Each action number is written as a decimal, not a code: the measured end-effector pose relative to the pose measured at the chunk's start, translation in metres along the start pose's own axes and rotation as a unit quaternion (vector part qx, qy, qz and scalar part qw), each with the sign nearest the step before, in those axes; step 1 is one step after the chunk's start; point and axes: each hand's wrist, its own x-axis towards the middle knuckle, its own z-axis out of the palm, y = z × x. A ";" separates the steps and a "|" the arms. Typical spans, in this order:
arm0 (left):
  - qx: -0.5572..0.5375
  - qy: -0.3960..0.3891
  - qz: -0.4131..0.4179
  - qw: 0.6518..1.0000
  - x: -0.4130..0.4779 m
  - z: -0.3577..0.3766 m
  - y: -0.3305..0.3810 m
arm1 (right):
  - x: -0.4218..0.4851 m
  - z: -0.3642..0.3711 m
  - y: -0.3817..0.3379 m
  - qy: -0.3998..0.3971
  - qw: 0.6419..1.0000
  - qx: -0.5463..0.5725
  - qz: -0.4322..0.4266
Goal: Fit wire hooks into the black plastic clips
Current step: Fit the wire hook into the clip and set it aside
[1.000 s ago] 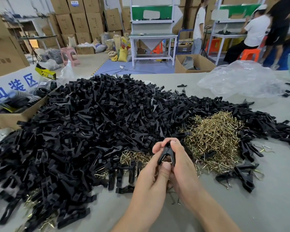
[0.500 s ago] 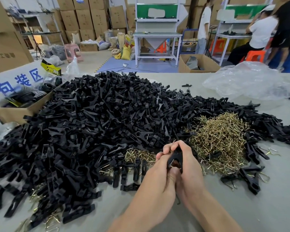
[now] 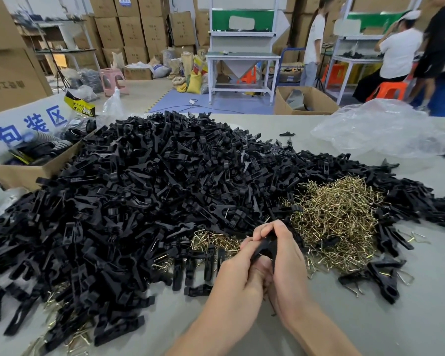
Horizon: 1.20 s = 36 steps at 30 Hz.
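I see my left hand (image 3: 242, 274) and right hand (image 3: 289, 263) pressed together, fingers (image 3: 269, 228) curled around one black clip (image 3: 266, 246), beside the gold wire hooks (image 3: 339, 217) on the tabletop (image 3: 385, 322).

Two hands (image 3: 242, 276), seemingly hundreds of clips (image 3: 139, 191), hooks (image 3: 337, 217).

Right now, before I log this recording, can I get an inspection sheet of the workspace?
Surface: grey table, largely covered.
Job's things: big pile of black clips; heap of brass-coloured wire hooks at its right.
Clutter: open cardboard box at left; clear plastic bag far right.
Grips: left grip and right grip together hold a single clip; no hook visible in it.
Cables: a cord on the floor beyond the table.
Surroundings: stacked cartons, workbench, people nearby.
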 end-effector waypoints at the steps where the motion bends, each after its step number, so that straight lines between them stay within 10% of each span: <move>1: -0.008 -0.005 0.000 1.000 0.000 0.000 0.000 | 0.000 0.000 -0.002 0.002 1.000 -0.010 -0.001; 17: -0.022 0.078 0.031 0.996 0.000 -0.007 -0.007 | -0.002 -0.013 -0.013 -0.138 0.987 0.080 0.025; 27: 0.039 0.104 0.084 0.990 -0.010 -0.004 0.002 | -0.034 -0.045 -0.038 -0.043 0.991 0.129 -0.013; 36: 0.061 0.084 0.041 0.994 -0.001 -0.005 -0.014 | 0.013 -0.225 -0.176 0.206 0.927 0.275 -0.147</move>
